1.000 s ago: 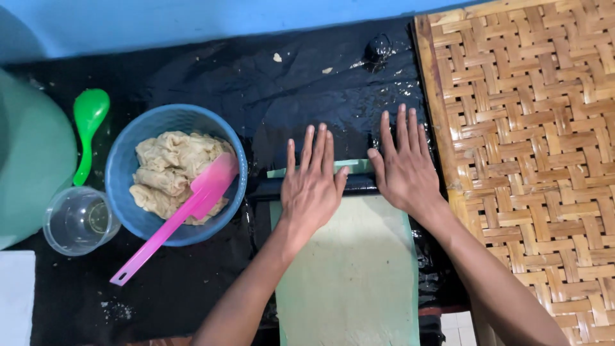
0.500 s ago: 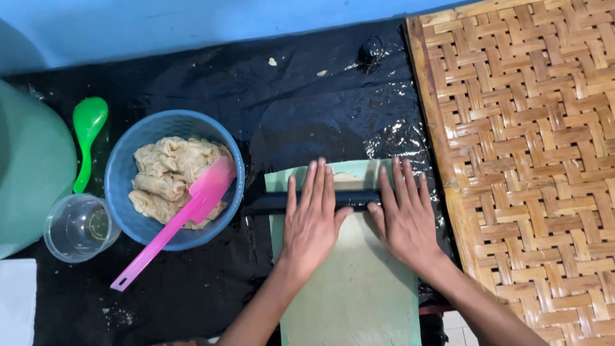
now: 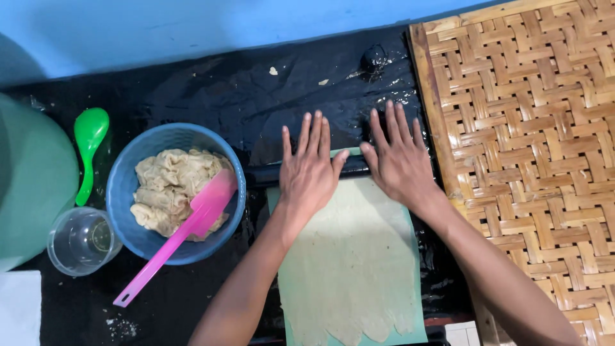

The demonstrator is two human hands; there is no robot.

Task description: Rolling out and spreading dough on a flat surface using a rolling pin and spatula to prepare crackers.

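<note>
One sheet of thin, pale dough [image 3: 352,269] is being spread flat along the bottom of the view on one light green mat [image 3: 419,336], its ragged lower edge lying nearest the camera. Just beyond it, one dark rolling pin [image 3: 266,174] is being pressed crosswise at the sheet's upper end by two hands. The left hand [image 3: 311,173] is being laid palm-down on the pin with its fingers stretched out straight and slightly spread, gripping nothing; the right hand [image 3: 400,160] is being held the same way just beside it, fingers open and flat, thumb nearly touching the left hand's thumb. To the left, one clear plastic cup [image 3: 83,240] is being kept beside one blue bowl [image 3: 128,186], in which one lump of crumpled dough [image 3: 166,186] is being held, with one pink spatula [image 3: 176,240] being leaned over the rim, its handle pointing toward the camera. One large green container [image 3: 32,179] is being cut off by the left edge. Farther back, one green spoon [image 3: 88,147] is lying on the black plastic sheet [image 3: 211,90]. To the right, one woven bamboo tray [image 3: 538,128] is being set beside the plastic, and one blue wall [image 3: 192,25] is being seen farthest away.
</note>
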